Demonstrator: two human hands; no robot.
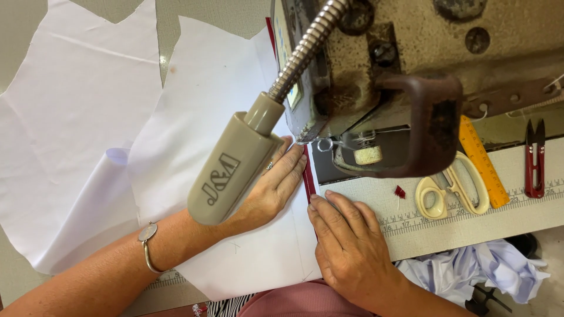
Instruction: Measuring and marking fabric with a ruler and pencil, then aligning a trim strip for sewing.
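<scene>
Right hand (346,243): flat, fingers together, palm down on the white fabric (217,111) at its right edge, fingertips just beside the dark red strip (308,179).
Left hand (276,185): flat on the same fabric, fingers stretched toward the needle area, ring on one finger, partly hidden under the lamp head (229,170).
Left wrist: thin metal bracelet (147,238).
White fabric: spread over the table left of the machine, a second white piece overlapping farther left.
Lamp head: beige, oblong, dark lettering on its side, on a ribbed metal neck.
Table edge: printed ruler strip (458,214) running along the front.
Scissors (452,188): cream handles, lying right of the presser foot.
Yellow ruler (483,161): slanted, just behind the scissors.
Thread snips (534,158): red, far right.
Sewing machine (423,70): worn beige body, rusty brown part in front.
</scene>
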